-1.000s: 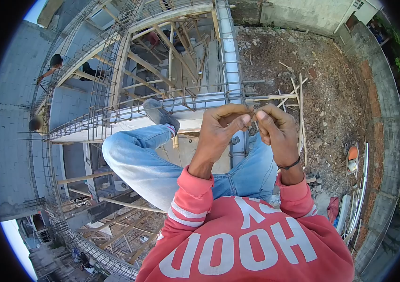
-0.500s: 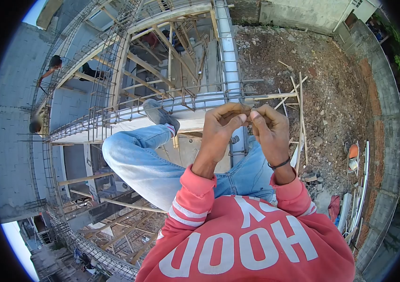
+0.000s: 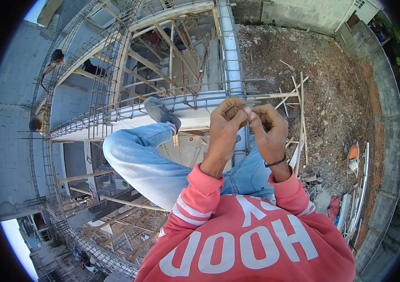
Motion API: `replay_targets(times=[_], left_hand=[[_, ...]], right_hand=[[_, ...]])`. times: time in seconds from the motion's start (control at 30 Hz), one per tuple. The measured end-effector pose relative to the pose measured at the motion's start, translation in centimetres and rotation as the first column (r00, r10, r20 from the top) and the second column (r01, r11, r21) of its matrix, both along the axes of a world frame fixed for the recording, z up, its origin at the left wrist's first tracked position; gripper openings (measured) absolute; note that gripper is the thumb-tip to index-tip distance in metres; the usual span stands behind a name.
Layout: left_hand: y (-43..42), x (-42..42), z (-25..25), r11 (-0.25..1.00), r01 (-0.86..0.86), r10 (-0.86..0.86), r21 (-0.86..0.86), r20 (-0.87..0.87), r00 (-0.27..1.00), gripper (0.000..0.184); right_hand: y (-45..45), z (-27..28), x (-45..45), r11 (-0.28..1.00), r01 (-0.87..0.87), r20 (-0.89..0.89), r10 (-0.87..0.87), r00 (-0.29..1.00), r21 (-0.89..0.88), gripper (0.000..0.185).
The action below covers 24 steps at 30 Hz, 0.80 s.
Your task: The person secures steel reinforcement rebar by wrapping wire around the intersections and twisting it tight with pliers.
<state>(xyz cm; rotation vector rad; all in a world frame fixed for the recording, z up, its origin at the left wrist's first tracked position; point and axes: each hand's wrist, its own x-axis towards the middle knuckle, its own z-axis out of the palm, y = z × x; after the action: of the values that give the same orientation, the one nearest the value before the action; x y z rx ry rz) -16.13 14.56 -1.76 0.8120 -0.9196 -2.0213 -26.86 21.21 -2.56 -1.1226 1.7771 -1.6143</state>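
My left hand [image 3: 225,126] and my right hand [image 3: 269,131] meet in front of my chest, fingertips pinched together and touching. Whatever lies between the fingers is too small to make out. A dark band [image 3: 276,162] circles my right wrist. Just beyond the hands runs a rebar cage [image 3: 195,99] along the top of a pale wall, and another steel cage [image 3: 230,56] extends away from me from the corner. My shoe [image 3: 161,114] rests against the near cage, with my jeans-clad leg [image 3: 139,152] bent over the drop.
Timber props and frames [image 3: 171,61] fill the room below. Rubble-strewn ground [image 3: 298,56] lies right, with crossed wooden poles [image 3: 301,122] and an orange object [image 3: 353,151]. A co-worker [image 3: 56,58] is at the far left, near tall rebar.
Both hands stay pinched together. My left hand and forearm have shifted slightly right and the fingers have moved a little. The co-worker's head has moved slightly.
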Motion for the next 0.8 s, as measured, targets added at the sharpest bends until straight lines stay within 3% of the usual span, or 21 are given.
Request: replay_targets(times=[0.17,0.27,0.47,0.67,0.77,0.8], left_hand=[[0.3,-0.2,-0.1,0.998,-0.057,0.063,-0.031,0.215,0.975,0.017],[0.4,0.0,0.0,0.999,-0.032,0.037,-0.022,0.293,0.955,0.023],[0.3,0.2,-0.4,0.991,-0.071,0.048,0.116,0.192,0.980,0.036],[0.4,0.5,-1.0,0.973,-0.095,0.081,0.212,0.077,0.994,0.037],[0.2,0.5,-1.3,0.969,-0.086,0.080,0.232,0.034,0.996,0.036],[0.0,0.7,-1.3,0.983,-0.089,0.079,0.162,0.067,0.995,0.035]], right_hand=[[0.5,0.0,0.1,0.981,0.144,-0.371,-0.182,0.911,-0.128,0.008],[0.3,-0.5,-0.1,0.969,0.131,-0.413,-0.209,0.886,-0.209,0.011],[0.7,-1.1,-0.2,0.987,0.137,-0.293,-0.155,0.943,-0.082,0.014],[0.5,-1.9,0.5,0.956,0.177,-0.327,-0.249,0.912,-0.234,0.014],[0.7,-1.9,0.6,0.970,0.150,-0.296,-0.203,0.933,-0.192,0.014],[0.8,-1.7,0.4,0.969,0.153,-0.296,-0.206,0.933,-0.193,0.014]])
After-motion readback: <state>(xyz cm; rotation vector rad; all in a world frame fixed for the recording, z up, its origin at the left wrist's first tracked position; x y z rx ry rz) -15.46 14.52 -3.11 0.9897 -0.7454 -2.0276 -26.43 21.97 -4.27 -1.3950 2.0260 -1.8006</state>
